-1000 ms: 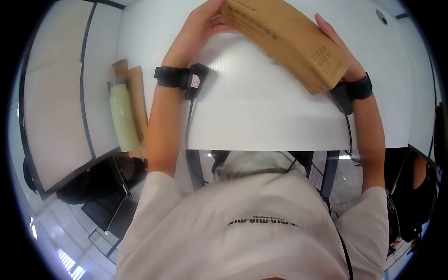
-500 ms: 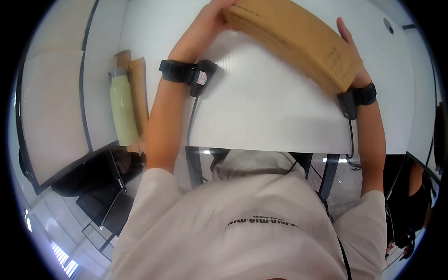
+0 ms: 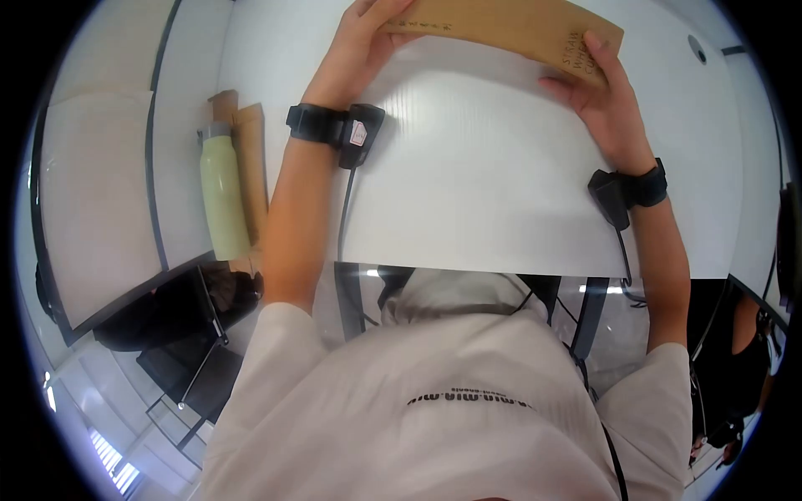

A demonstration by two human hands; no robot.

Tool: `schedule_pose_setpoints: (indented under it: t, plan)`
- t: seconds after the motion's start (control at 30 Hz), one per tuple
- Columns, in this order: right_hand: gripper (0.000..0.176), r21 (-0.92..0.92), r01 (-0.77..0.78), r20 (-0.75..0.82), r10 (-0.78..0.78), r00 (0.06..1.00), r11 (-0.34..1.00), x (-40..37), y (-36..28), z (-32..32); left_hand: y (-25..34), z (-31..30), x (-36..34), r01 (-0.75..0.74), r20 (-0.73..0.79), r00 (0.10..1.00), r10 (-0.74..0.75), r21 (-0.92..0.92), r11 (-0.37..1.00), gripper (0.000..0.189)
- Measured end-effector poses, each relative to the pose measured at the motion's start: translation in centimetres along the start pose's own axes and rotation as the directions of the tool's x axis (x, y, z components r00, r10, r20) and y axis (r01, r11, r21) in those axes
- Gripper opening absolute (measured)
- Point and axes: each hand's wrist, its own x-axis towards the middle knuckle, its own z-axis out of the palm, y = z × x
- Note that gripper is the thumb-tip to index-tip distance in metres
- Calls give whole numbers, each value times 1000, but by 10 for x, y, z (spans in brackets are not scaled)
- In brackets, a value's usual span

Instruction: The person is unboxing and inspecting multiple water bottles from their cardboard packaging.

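Note:
A long brown cardboard box (image 3: 510, 27) with dark printing on its face spans the top of the view, above the white table (image 3: 484, 184). My left hand (image 3: 361, 46) grips its left end, with the fingers beneath and the thumb along the upper edge. At the right end, my right hand (image 3: 608, 102) holds the box by its lower corner, the thumb on the printed face and the fingers behind or under it. Each wrist wears a black strap with a cabled black device.
A pale green bottle (image 3: 222, 192) lies at the left beside a brown cardboard piece (image 3: 251, 167). A round grommet (image 3: 697, 49) is at the table's upper right. A dark chair (image 3: 190, 367) stands lower left. Part of another person (image 3: 735, 359) shows at the right edge.
The box has turned and its right end has moved up and left. My right hand has shifted from the box's right side to its lower corner, the thumb now on its face.

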Motion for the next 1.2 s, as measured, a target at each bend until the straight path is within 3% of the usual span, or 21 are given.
schedule_pose_setpoints:
  t: [0.03,0.13,0.2,0.27,0.3,0.33,0.4,0.47,0.63,0.73,0.83,0.87,0.93,0.97,1.07,1.13,1.2]
  plan:
    - [54,-100,75,-7,-76,997,992,-3,-3,6,-1,0,1,-20,-14,1000,21,39,999,64]
    - [53,-87,37,10,-36,999,996,3,-10,-2,8,9,-3,89,-69,994,-80,136,987,68]
    - [53,-27,7,26,-7,1000,1000,9,-11,-6,14,8,-1,44,-77,997,-30,194,980,65]
    - [53,32,-19,33,18,999,999,10,-11,-9,15,-12,6,159,167,966,-197,219,963,61]
    - [54,44,-32,34,30,999,999,9,-12,-9,4,-8,6,72,124,987,-99,210,975,57]
    - [54,45,-32,33,30,999,998,9,-11,-7,-4,-9,7,72,125,987,-100,210,975,57]
    - [54,49,30,3,-30,1000,998,9,-8,-3,6,11,0,21,-127,992,1,170,985,56]
    - [52,119,11,26,-14,1000,993,12,-4,-12,0,9,2,0,-201,979,21,106,994,55]
    - [51,50,5,-50,-3,999,999,12,0,-14,-3,15,5,-57,-386,915,120,172,984,48]
    - [50,150,-6,26,2,1000,989,15,0,-23,-1,16,2,-154,-410,891,196,133,979,47]
    - [53,172,-53,89,38,995,984,17,1,-31,9,20,-2,-157,-491,831,263,246,956,34]
    - [63,107,-107,104,95,990,989,17,2,-36,11,20,-2,-187,-499,809,312,285,940,30]
    - [73,194,-189,292,127,948,963,18,3,-41,12,15,-3,-195,-483,797,363,363,911,25]
    - [73,194,-187,292,126,948,963,17,4,-37,11,14,-3,-239,-419,819,392,373,897,24]
    - [86,-301,97,279,-9,960,949,13,4,-19,2,14,1,-288,-343,839,422,378,880,25]
    - [92,-389,76,257,29,966,918,10,-3,-9,4,19,0,-268,-251,900,357,328,906,27]
    - [94,-400,90,246,12,969,912,11,-3,-9,2,24,-1,-232,-258,910,324,329,915,28]
